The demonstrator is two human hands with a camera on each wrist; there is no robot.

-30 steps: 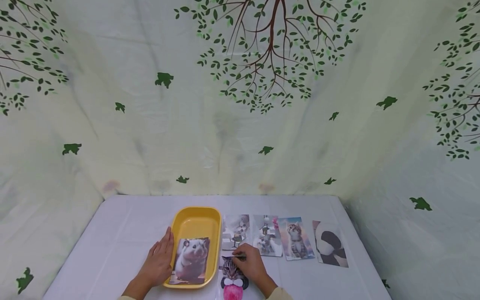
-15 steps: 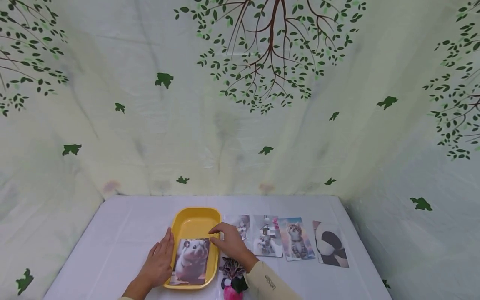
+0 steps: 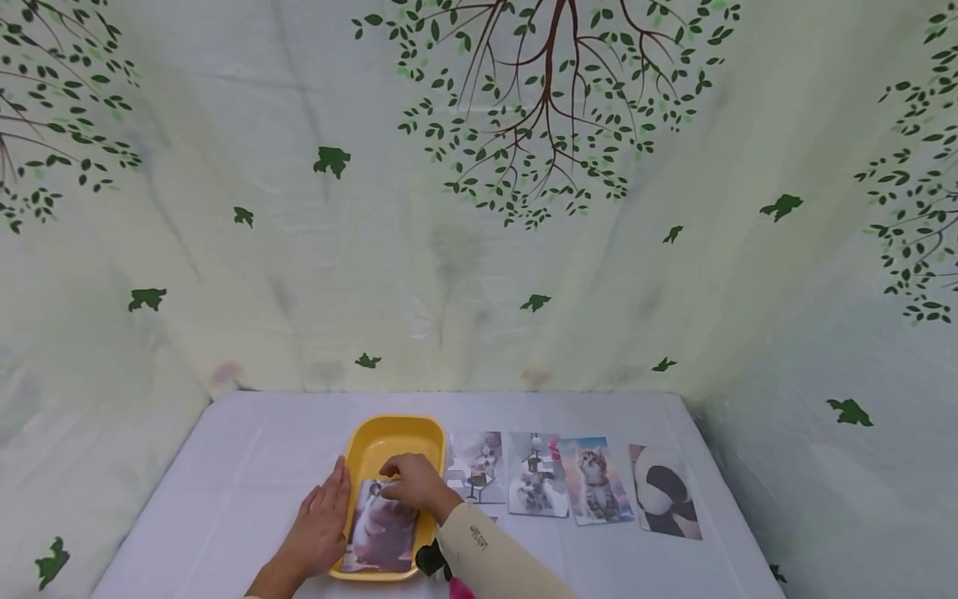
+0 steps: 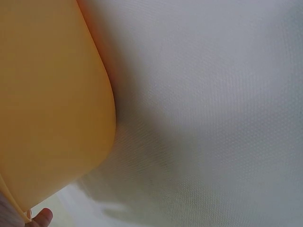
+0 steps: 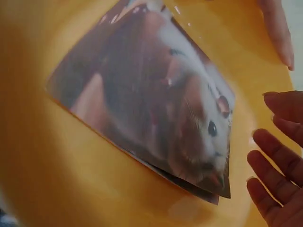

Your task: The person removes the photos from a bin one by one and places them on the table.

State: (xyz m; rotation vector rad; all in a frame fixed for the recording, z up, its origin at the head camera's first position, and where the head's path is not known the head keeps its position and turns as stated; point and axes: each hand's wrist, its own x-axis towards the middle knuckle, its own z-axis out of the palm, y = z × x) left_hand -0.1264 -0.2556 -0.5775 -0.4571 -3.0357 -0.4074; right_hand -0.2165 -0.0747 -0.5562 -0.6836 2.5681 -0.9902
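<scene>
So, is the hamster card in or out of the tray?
In: the head view shows the hamster card lying within the tray.

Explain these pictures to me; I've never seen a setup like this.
This is no machine, just a person's left hand and right hand, both bare. The wide picture comes from a head camera; the two others come from cameras on the wrists. On the table stands a yellow tray with stacked cards in it; four cards lie in a row to its right. The left hand rests along the tray's side. The right hand is over the stacked cards, its fingers loosely spread in the right wrist view. I see nothing held.
</scene>
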